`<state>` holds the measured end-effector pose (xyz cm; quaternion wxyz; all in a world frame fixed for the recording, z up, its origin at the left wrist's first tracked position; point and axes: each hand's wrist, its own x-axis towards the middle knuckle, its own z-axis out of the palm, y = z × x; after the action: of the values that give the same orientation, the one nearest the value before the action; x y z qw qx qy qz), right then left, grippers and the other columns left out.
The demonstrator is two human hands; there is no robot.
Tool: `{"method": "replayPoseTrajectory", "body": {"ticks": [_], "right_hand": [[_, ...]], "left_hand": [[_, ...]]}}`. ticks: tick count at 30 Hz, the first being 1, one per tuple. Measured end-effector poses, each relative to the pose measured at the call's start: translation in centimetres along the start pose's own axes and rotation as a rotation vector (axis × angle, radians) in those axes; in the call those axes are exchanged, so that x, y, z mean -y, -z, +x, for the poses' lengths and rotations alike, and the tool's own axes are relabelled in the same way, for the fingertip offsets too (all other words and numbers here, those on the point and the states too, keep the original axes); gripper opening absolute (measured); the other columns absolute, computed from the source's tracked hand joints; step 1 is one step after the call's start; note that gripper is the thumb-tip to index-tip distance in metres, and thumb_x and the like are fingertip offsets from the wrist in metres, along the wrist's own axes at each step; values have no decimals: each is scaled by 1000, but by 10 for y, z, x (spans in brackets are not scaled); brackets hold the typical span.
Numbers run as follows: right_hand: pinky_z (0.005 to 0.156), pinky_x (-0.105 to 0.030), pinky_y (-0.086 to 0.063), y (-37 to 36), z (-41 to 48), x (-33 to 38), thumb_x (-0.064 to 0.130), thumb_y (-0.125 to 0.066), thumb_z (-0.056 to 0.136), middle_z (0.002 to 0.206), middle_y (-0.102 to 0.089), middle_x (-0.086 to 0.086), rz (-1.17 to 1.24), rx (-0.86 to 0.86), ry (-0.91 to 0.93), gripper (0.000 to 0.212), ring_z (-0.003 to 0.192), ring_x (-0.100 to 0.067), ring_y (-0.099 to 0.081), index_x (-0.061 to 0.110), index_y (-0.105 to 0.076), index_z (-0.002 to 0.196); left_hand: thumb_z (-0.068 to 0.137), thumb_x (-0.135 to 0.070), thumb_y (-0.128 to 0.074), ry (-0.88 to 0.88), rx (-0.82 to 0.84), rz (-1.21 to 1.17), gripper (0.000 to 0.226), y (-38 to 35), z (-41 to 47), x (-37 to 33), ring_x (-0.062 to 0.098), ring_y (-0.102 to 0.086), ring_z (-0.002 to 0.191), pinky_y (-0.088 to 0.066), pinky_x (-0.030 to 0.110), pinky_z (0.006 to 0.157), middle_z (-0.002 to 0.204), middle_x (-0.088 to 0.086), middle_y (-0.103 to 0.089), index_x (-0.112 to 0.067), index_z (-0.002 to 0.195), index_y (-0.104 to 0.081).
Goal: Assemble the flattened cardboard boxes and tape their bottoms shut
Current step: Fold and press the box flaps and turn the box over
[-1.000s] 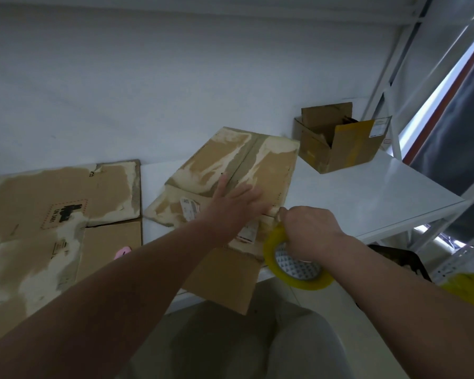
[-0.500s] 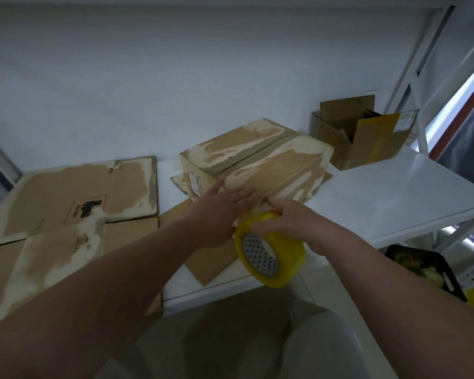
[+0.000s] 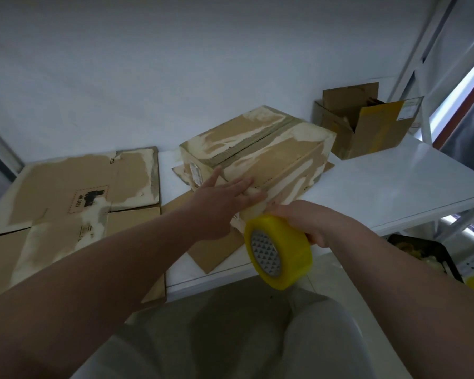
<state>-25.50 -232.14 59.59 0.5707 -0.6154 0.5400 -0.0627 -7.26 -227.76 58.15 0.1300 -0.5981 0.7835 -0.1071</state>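
Observation:
A worn brown cardboard box [image 3: 260, 149] stands bottom-up on the white table [image 3: 381, 192], its flaps folded shut along a centre seam. My left hand [image 3: 222, 198] lies flat with straight fingers on the box's near side, pressing a strip of tape against it. My right hand [image 3: 309, 220] grips a yellow roll of tape [image 3: 278, 250] just below and in front of the box's near corner, over the table's front edge. Tape runs from the roll up to the box. A loose flap of cardboard [image 3: 216, 250] lies under the box.
Flattened cardboard boxes [image 3: 74, 198] lie stacked on the left of the table. An open box with yellow tape [image 3: 367, 121] stands at the back right by the white wall. A black tray [image 3: 424, 255] sits on the floor at the right.
The box has gone from tilted to standing square on the table. My right hand has drawn the roll down and towards me, away from the box. My left hand stays pressed on the box.

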Motion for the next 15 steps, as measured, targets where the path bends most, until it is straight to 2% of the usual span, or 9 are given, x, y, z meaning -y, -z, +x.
{"method": "replayPoseTrajectory", "body": {"ticks": [1,5,8,10,15], "right_hand": [[56,-24,-44,-3,0,-2,42,-47,98,83,-54,1,-42,-15,-5,24,71,-12,-52,19,-45,98],[75,-31,-41,-13,11,-9,46,-43,98,88,-49,-1,-139,-111,3,33,75,-14,-48,14,-43,106],[84,-35,-42,-18,21,-11,50,-41,97,113,-53,-10,-149,-134,1,48,96,-24,-52,9,-48,121],[88,-36,-40,-22,28,-13,52,-39,98,128,-51,-14,-159,-158,-5,59,110,-29,-51,5,-45,133],[99,-41,-40,-32,40,-16,53,-33,98,133,-50,-17,-137,-174,-7,63,118,-33,-49,3,-43,136]], "left_hand": [[88,-15,-52,3,-2,9,90,2,-1,-1,11,1,147,19,47,109,160,0,12,-41,149,10],[95,-15,-42,10,-33,117,78,1,-1,-7,20,0,148,19,49,110,160,11,11,-37,150,8],[99,-23,-38,18,-47,225,69,-2,2,-13,29,-2,148,13,53,113,158,20,10,-31,151,8],[100,-26,-36,24,-48,263,67,-3,2,-16,33,-4,147,10,54,114,157,23,9,-28,152,6],[101,-28,-35,63,-38,268,63,-7,0,-22,37,-5,146,8,55,114,156,26,12,-26,153,1]]}}
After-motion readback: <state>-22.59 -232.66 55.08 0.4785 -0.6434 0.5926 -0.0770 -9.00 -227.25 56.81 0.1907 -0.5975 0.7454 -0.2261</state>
